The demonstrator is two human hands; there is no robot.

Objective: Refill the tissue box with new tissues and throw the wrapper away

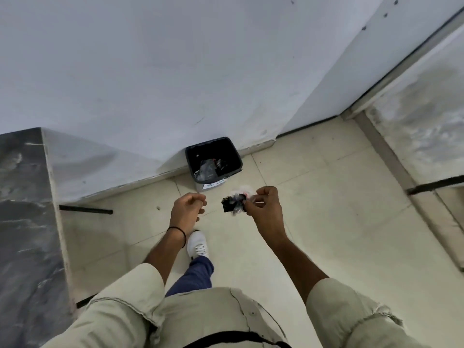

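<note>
My right hand [263,204] pinches a crumpled plastic wrapper [233,203], black and clear with a bit of pink, held in the air over the floor. My left hand [188,207] hangs beside it, a short gap away, fingers loosely curled and holding nothing. A small dark waste bin [192,162] stands on the floor against the white wall, just beyond both hands, with crumpled plastic rubbish lying inside. The tissue box is not in view.
A dark marble counter [22,222] runs along the left side. A white wall [175,71] rises behind the bin, and a door frame [371,96] stands at the right. My white shoe [198,244] is on the pale floor tiles below the hands.
</note>
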